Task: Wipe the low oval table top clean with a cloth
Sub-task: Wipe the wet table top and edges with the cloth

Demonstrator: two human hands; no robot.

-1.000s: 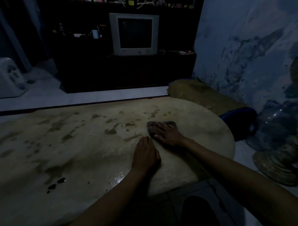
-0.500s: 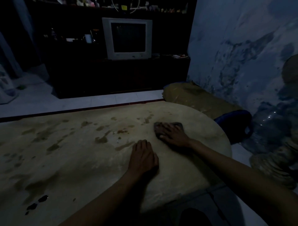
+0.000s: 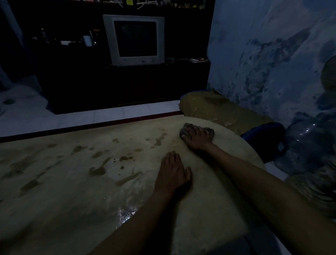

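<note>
Table [image 3: 54, 200]: low, stained, dim room.
Right hand [image 3: 197, 139]: fingers flat, pressing cloth [image 3: 209, 131] to scrub.
Left hand [image 3: 172, 174]: fingers flat, bracing.

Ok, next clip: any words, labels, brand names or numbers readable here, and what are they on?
None can be read.
television: small marks on the lower bezel, too blurred and dark to read.
yellow tag on the top shelf: no legible print.
cloth, table top: no print.

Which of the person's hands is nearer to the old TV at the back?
The right. The right hand presses the cloth at the table's far edge, toward the TV. The left hand lies flat on the table top, nearer the person.
</note>
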